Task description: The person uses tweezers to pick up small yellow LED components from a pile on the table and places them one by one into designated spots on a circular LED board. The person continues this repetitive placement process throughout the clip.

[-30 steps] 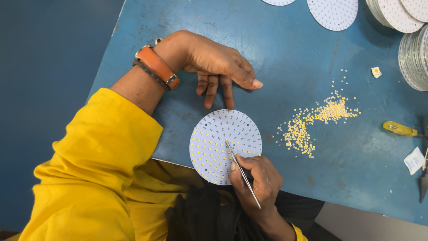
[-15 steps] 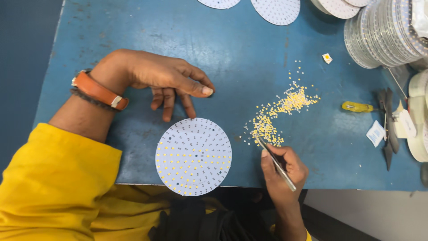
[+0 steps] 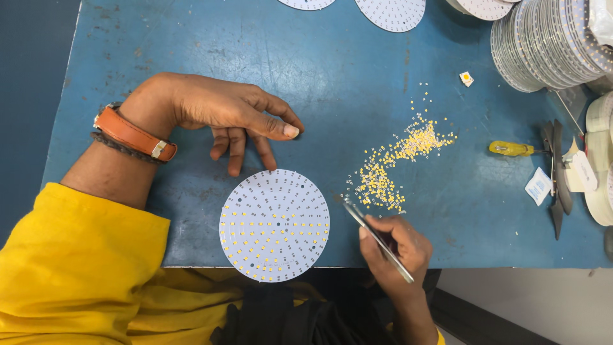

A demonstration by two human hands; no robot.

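Disc (image 3: pixel 274 225): round white board, lying flat at the near edge of the blue table (image 3: pixel 191 45), slightly overhanging it. Rows of small yellow chips fill much of its lower half; the upper rows show mostly bare pads.

Right hand (image 3: pixel 397 250) is closed around tweezers (image 3: pixel 377 237), held like a pen. Their tips point up-left and sit at the near fringe of the chip pile (image 3: pixel 399 160), just right of the disc. Whether a chip sits between the tips cannot be told; too small.

Left hand (image 3: pixel 217 115) holds nothing: fingers loosely curled, tips resting on the table just above the disc's upper rim, close to it but seemingly not touching. Orange strap on that wrist.

Judged step: pick-up phase of populating the disc, tweezers at the loose chips rather than over the board.

Next move calls for: one chip isolated from the scatter and nipped lightly, then carried the short way left to an empty pad and set square. The disc lies unclamped near the table edge, so a nudge could shift it; the left fingers are placed to steady it.

Elsewhere: stacked discs (image 3: pixel 543 45) far right, yellow-handled tool (image 3: pixel 511 149).
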